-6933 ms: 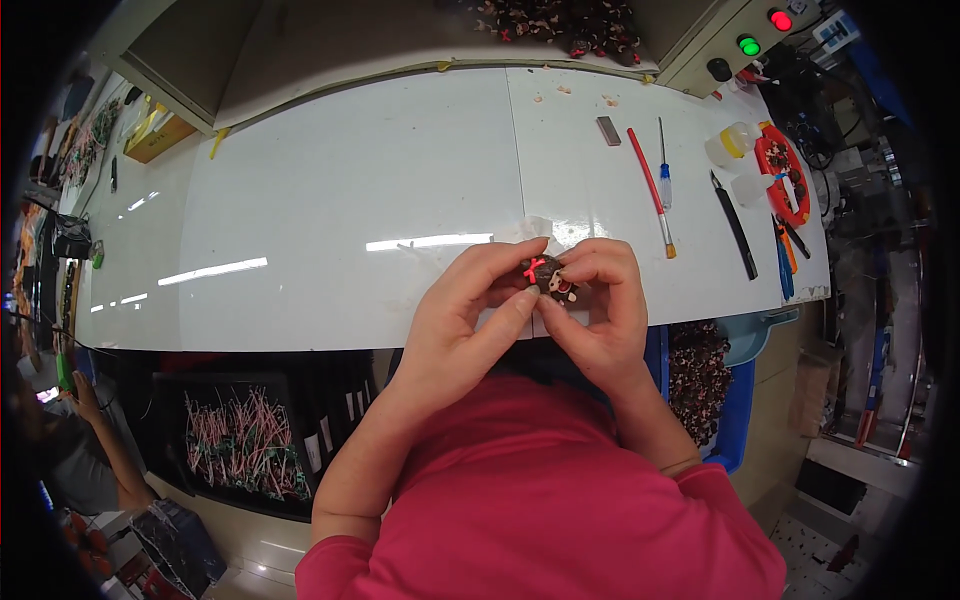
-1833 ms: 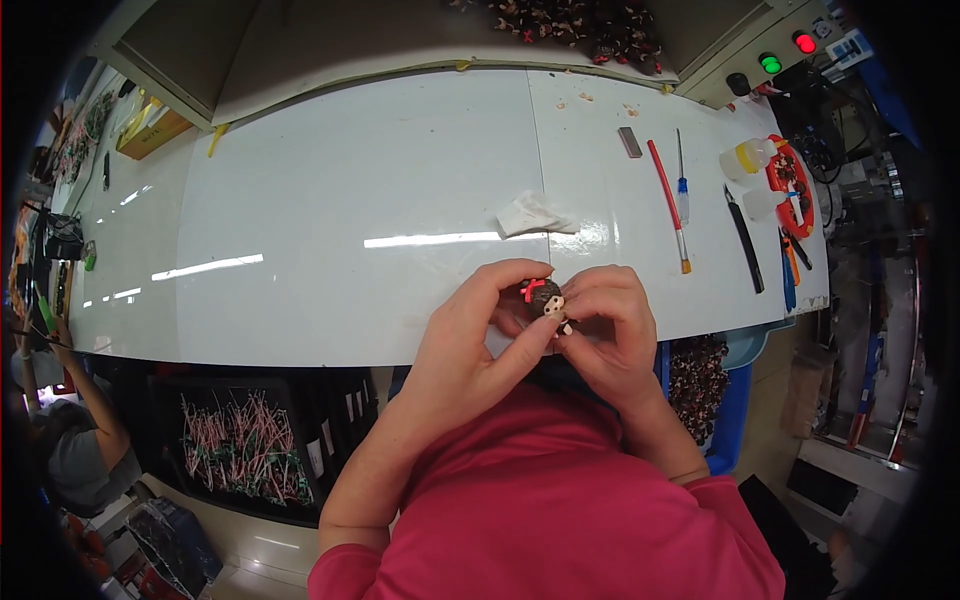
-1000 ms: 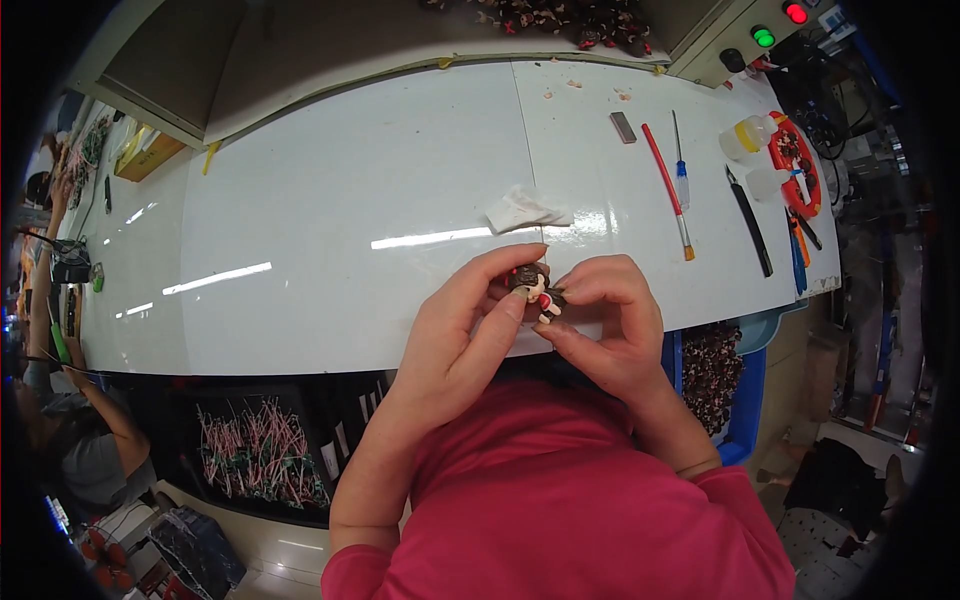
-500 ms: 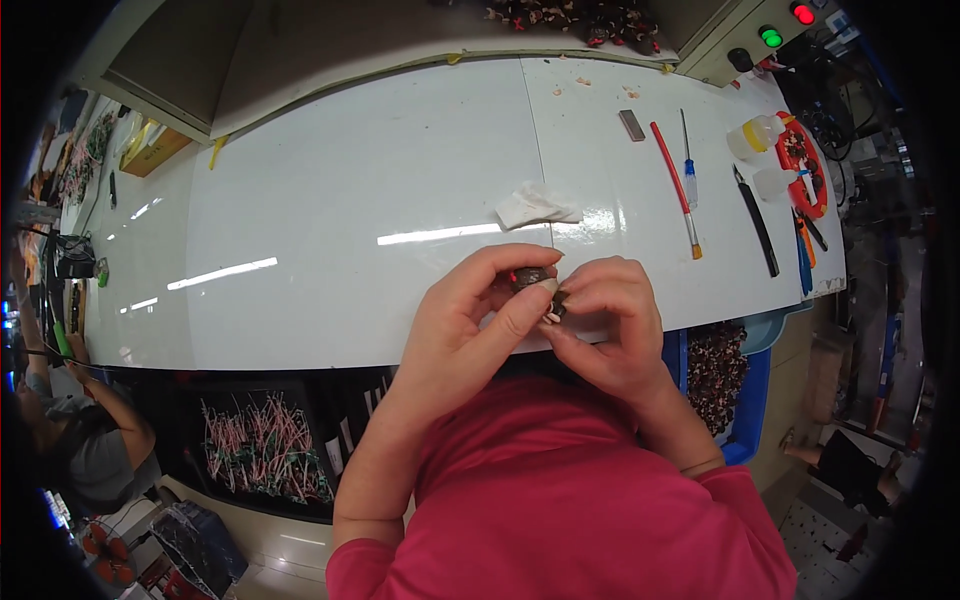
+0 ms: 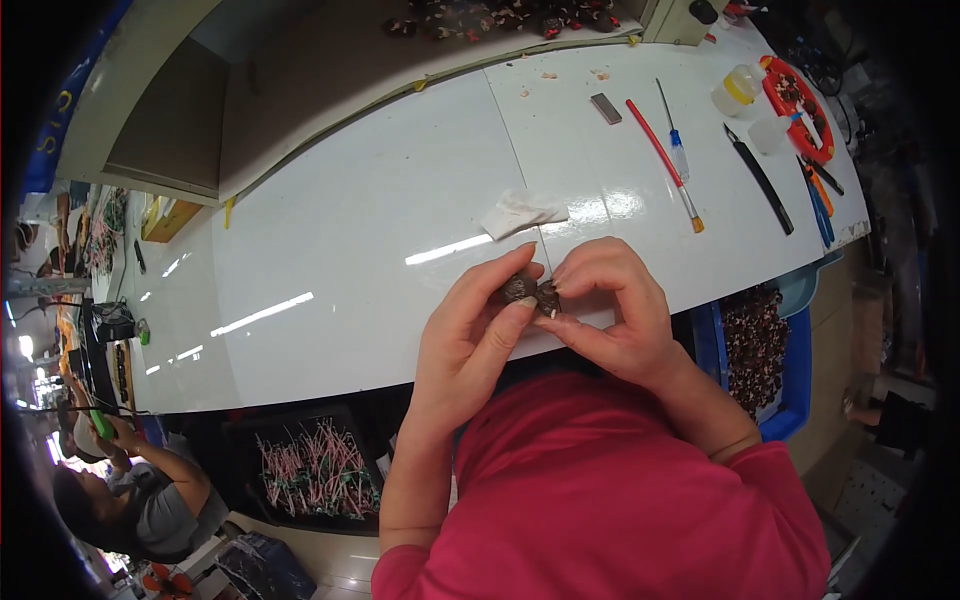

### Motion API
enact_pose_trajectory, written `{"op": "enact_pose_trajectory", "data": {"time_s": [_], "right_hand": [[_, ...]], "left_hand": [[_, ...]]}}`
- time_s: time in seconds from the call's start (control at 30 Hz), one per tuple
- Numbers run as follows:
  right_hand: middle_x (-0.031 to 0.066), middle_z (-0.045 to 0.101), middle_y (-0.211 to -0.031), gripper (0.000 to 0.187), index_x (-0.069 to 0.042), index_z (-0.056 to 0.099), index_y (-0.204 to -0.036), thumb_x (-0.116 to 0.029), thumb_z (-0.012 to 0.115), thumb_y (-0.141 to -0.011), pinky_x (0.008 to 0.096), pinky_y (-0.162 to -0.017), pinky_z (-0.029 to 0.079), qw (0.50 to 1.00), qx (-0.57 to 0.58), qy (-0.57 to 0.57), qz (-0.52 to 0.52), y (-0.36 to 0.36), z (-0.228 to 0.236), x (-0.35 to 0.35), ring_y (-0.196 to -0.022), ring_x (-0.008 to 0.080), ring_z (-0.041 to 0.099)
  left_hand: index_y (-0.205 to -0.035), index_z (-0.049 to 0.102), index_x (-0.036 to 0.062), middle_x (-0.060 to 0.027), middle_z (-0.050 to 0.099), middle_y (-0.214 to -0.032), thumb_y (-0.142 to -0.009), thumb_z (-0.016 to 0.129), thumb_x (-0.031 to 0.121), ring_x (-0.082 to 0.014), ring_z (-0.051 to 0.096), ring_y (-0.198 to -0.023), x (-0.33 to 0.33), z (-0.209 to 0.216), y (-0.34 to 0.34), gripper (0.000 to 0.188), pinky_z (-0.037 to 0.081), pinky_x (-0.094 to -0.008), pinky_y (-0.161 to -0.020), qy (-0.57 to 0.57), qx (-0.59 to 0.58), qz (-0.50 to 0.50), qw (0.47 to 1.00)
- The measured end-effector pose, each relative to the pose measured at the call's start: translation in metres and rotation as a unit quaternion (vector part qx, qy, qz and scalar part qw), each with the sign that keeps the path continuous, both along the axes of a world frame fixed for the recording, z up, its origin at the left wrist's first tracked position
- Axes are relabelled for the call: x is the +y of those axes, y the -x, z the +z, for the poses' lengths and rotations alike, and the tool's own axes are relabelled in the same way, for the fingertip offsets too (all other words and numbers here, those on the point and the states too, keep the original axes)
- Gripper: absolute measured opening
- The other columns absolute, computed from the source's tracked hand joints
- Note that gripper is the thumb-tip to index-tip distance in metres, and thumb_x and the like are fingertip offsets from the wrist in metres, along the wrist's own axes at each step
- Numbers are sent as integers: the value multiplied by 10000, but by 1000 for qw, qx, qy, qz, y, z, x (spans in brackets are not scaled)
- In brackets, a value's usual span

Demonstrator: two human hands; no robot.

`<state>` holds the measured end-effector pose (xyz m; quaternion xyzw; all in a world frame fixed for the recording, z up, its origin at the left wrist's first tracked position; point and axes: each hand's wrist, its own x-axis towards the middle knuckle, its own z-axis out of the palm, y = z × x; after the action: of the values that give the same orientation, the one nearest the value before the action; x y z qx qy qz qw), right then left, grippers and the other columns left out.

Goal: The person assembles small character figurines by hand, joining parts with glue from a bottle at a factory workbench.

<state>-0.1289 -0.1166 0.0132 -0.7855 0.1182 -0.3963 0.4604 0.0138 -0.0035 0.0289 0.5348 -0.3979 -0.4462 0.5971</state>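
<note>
In front of my body, just over the table's near edge, I hold a small dark brown rounded figure (image 5: 519,288) with two bulging parts and a pale tip. My left hand (image 5: 468,335) is closed round its larger part, thumb below and fingers curled above. The fingers and thumb of my right hand (image 5: 622,305) pinch the smaller part, beside the pale tip. My fingers hide some of the figure, so its exact kind cannot be made out. A crumpled white tissue (image 5: 520,212) lies on the white table (image 5: 350,200) beyond my hands.
To the right lie a grey block (image 5: 605,108), red-handled brush (image 5: 657,145), blue-handled screwdriver (image 5: 677,145), black pen-shaped tool (image 5: 758,180), bottles (image 5: 738,90) and a red tray (image 5: 768,75). A blue bin (image 5: 797,400) holds small dark pieces; a black tray (image 5: 245,475) holds wires. Another person (image 5: 150,500) works at left.
The view has turned, shifting the table and tools. In my hands the figure is turned: a red spot seen earlier is out of sight, and more of both brown parts shows.
</note>
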Motion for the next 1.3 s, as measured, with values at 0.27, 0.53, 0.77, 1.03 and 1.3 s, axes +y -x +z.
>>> {"op": "enact_pose_trajectory", "data": {"time_s": [0.27,0.53,0.77,1.03,1.3], "right_hand": [[92,571,-943,385,-55,547,-957,-45,806,-673,286,-737,489,999,28,-21,16,-5,7,-3,-852,194,586],[95,553,-936,327,-45,565,-971,-61,775,-720,296,-740,492,996,47,-64,33,13,9,-13,-874,207,591],[102,533,-936,245,-31,544,-940,-119,711,-783,330,-745,469,991,-45,-118,47,21,14,-17,-848,252,559],[102,496,-944,207,-27,509,-891,-41,663,-753,330,-769,441,993,-102,-54,28,40,13,-10,-883,262,525],[108,487,-932,276,-17,456,-942,-71,653,-756,344,-743,446,994,-113,8,2,34,14,-9,-856,265,539]], "left_hand": [[-1327,455,3,-120,552,-1202,-964,482,91,-168,537,-1093,-1,3,-6,375,445,-289,-928,-7,3,-5,1000],[-1249,509,-20,-102,593,-1106,-937,495,74,-153,572,-992,-15,6,4,326,465,-267,-860,-63,0,10,998],[-1288,437,-34,-135,554,-1145,-988,448,224,-194,554,-1019,-16,5,31,396,448,-264,-853,-36,-90,100,990],[-1293,454,-55,-219,526,-1252,-967,470,358,-290,522,-1147,-29,63,93,526,441,-367,-947,-94,-191,86,973],[-1176,577,-16,-171,598,-1133,-954,471,357,-277,568,-1020,-35,46,88,447,454,-371,-884,-80,-245,144,955]]}}
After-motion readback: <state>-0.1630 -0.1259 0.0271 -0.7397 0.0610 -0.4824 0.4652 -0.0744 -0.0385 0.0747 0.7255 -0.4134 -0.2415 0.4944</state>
